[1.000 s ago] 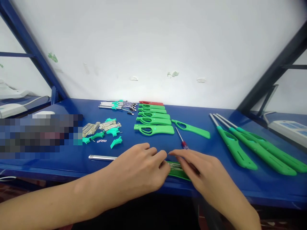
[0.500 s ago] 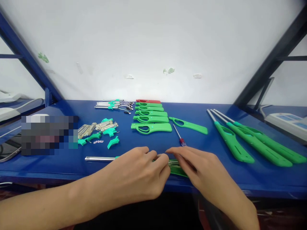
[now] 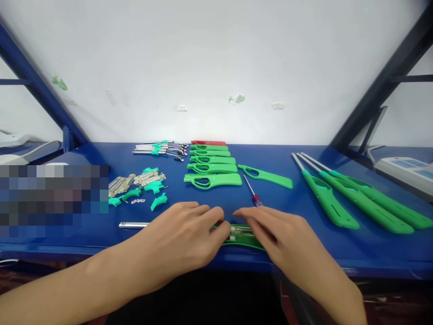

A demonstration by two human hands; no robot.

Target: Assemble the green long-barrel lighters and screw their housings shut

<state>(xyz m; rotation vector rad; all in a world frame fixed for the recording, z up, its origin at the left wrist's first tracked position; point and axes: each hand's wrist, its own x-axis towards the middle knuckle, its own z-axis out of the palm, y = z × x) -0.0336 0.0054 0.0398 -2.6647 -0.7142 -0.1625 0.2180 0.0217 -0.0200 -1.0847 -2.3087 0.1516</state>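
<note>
A long-necked lighter with its green handle opened (image 3: 241,241) lies along the table's front edge. Its metal tube (image 3: 132,225) points left, and a clear fuel tank (image 3: 242,229) sits inside the handle. My left hand (image 3: 194,232) is closed over the middle of the lighter, its fingertips curled down onto the inner parts. At the right end of the handle, my right hand (image 3: 286,232) grips it with the fingers pressed together; its fingertips are partly hidden. Just beyond that hand lies a screwdriver (image 3: 256,200) with a red handle, shaft pointing away.
Green handle halves (image 3: 216,180) lie stacked in a row, a red one (image 3: 209,142) farthest. Closed green lighters (image 3: 329,203) rest at right. Metal tubes with wires (image 3: 157,149), clear tanks (image 3: 147,177) and green triggers (image 3: 158,201) lie at left. A blurred patch covers the far left.
My left hand has shifted a little to the left along the lighter, uncovering more of the clear tank and green handle. My right hand stays in place.
</note>
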